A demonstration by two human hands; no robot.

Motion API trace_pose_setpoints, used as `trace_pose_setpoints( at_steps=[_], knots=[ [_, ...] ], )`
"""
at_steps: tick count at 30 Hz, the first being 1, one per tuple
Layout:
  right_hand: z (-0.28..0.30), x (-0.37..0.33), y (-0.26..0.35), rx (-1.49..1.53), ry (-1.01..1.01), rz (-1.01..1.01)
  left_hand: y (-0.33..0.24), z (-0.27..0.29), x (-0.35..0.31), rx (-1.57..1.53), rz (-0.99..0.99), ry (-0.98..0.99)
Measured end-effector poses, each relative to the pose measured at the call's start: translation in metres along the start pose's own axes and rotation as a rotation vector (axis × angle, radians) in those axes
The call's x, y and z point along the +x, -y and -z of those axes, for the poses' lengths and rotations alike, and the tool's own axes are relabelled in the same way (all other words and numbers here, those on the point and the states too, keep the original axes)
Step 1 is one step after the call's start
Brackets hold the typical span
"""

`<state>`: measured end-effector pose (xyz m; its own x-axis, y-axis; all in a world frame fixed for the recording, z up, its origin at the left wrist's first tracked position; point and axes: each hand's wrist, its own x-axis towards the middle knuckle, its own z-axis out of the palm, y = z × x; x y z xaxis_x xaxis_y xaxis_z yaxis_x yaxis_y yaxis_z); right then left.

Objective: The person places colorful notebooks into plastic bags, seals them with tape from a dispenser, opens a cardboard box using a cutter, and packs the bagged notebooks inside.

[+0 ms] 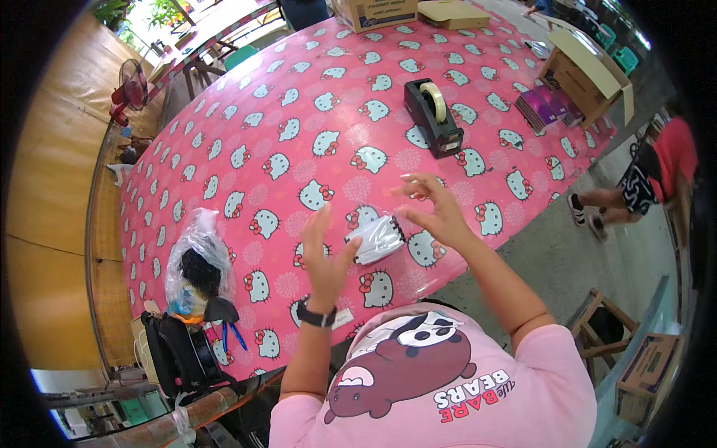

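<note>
A small clear-wrapped packet [378, 243] lies on the pink table between my hands. It looks white, with a row of dark tips along its right side; what is inside I cannot make out. My left hand [325, 261], with a dark watch at the wrist, stands on the packet's left with fingers stretched and its thumb at the packet's edge. Over on the other side, my right hand [437, 213] is raised just above and right of the packet, fingers curved and apart. Nothing shows held in either hand.
Beyond my right hand stands a black tape dispenser [433, 119]. Purple packs [541, 108] lie beside an open carton [582, 78] at far right. A clear plastic bag [200, 257] and a black bag [179, 351] are at left. A person [657, 164] is on the right.
</note>
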<state>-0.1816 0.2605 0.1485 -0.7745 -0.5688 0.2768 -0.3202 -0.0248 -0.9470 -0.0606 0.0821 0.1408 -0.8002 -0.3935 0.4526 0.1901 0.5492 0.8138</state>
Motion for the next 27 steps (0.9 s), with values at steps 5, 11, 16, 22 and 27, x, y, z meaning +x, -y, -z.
trace_pose_setpoints(
  at_steps=[5,11,16,22,27],
  knots=[
    [-0.02,0.005,-0.045,0.169,0.243,-0.242,0.032,-0.015,0.009,-0.065,0.274,0.311],
    [-0.026,0.015,-0.04,0.209,0.435,-0.191,0.038,-0.002,0.005,-0.354,0.164,0.199],
    [-0.006,-0.005,-0.014,-0.264,0.508,0.304,0.017,0.003,-0.012,0.288,-0.168,0.458],
    [-0.016,-0.036,-0.043,-0.466,0.261,0.501,0.027,-0.019,-0.047,0.298,-0.162,0.195],
    [-0.028,-0.045,-0.04,-0.342,0.158,0.395,0.024,-0.027,-0.053,0.11,-0.059,0.042]
  ],
)
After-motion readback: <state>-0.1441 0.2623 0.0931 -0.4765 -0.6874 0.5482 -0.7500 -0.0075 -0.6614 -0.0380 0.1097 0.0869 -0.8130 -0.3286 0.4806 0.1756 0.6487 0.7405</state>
